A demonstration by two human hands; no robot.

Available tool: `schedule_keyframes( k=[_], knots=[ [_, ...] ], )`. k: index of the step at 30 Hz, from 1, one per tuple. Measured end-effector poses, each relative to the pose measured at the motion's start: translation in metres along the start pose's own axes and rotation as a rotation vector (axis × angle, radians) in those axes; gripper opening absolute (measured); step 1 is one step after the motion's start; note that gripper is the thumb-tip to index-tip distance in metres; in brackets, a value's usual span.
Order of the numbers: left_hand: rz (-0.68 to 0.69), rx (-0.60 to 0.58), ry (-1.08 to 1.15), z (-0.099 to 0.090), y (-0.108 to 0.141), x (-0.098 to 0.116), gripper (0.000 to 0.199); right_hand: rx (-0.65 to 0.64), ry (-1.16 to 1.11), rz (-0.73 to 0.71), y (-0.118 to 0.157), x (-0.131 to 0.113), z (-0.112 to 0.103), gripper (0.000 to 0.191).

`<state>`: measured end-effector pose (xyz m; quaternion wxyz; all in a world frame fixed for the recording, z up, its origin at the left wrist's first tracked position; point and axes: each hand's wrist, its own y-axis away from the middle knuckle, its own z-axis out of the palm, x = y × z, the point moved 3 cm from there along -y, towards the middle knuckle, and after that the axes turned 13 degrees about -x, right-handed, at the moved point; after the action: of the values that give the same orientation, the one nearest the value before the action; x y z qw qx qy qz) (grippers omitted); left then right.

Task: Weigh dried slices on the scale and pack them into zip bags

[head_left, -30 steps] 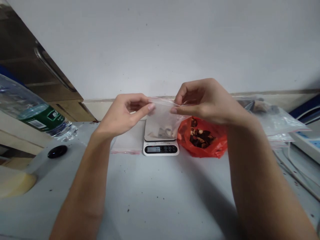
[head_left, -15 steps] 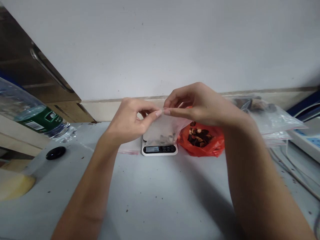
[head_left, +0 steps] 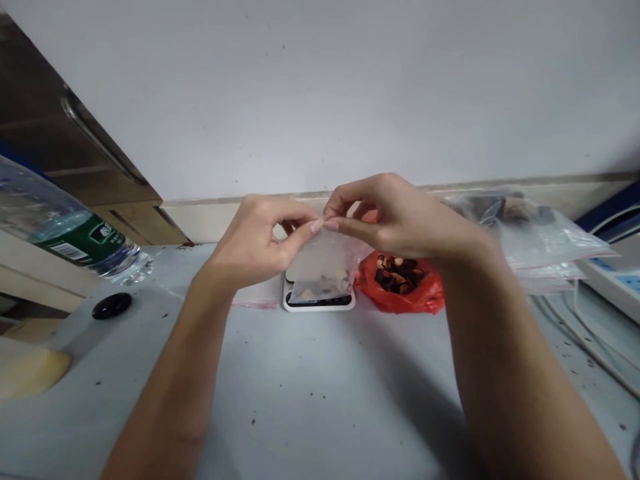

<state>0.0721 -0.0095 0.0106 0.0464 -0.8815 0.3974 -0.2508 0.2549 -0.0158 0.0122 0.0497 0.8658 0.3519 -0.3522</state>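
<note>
A small translucent plastic bag (head_left: pixel 320 263) with brownish pieces at its bottom hangs between my two hands. My left hand (head_left: pixel 270 237) pinches its top edge between thumb and forefinger. Right beside those fingertips, my right hand (head_left: pixel 377 213) pinches the same edge. Behind and below the bag is a white digital kitchen scale (head_left: pixel 345 307); the bag covers most of its display. Just right of the scale, an opened red plastic bag (head_left: pixel 400 303) holds dark dried slices (head_left: pixel 400 275), partly behind my right wrist.
Clear zip bags (head_left: pixel 550 247) with dark contents lie at the right, near cables (head_left: pixel 595 353) and a white device (head_left: pixel 615 280). A tilted water bottle (head_left: pixel 75 233) and a black oval object (head_left: pixel 111 306) are at the left. Dark crumbs dot the grey table (head_left: pixel 310 413); a wall rises behind.
The small bag has come lower and now hides the scale's display, which read 0.0 before. My right hand has shifted slightly left and down, still pinching the bag.
</note>
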Motion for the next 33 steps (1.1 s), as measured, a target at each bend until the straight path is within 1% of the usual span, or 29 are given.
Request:
schedule_keyframes(
  k=[4, 6, 9, 13, 17, 23, 28, 30, 33],
  knots=[
    [-0.001, -0.008, -0.044, -0.001, 0.0, 0.0, 0.027, -0.031, -0.013, -0.028, 0.0, 0.004, 0.0, 0.029],
    [0.008, -0.024, -0.053, -0.003, 0.0, -0.001, 0.028, -0.054, -0.011, -0.021, 0.001, 0.007, -0.001, 0.029],
    [0.005, -0.035, -0.082, -0.007, 0.001, -0.003, 0.028, -0.089, 0.014, 0.026, 0.003, 0.012, -0.003, 0.025],
    [-0.005, -0.013, -0.1, -0.015, 0.005, -0.009, 0.026, -0.119, 0.039, 0.102, 0.006, 0.02, -0.006, 0.025],
    [-0.014, 0.008, -0.116, -0.02, 0.009, -0.014, 0.024, -0.138, 0.049, 0.148, 0.01, 0.025, -0.01, 0.025],
    [-0.027, 0.002, -0.117, -0.019, 0.007, -0.013, 0.025, -0.13, 0.123, 0.249, 0.019, 0.032, -0.017, 0.022],
    [-0.041, -0.015, -0.112, -0.018, 0.004, -0.011, 0.024, -0.111, 0.183, 0.294, 0.02, 0.033, -0.02, 0.024],
    [-0.036, -0.015, -0.12, -0.017, 0.004, -0.011, 0.025, -0.094, 0.225, 0.352, 0.019, 0.032, -0.019, 0.025],
    [-0.022, -0.012, -0.125, -0.016, 0.004, -0.013, 0.024, -0.096, 0.299, 0.498, 0.019, 0.029, -0.018, 0.029]
  ],
)
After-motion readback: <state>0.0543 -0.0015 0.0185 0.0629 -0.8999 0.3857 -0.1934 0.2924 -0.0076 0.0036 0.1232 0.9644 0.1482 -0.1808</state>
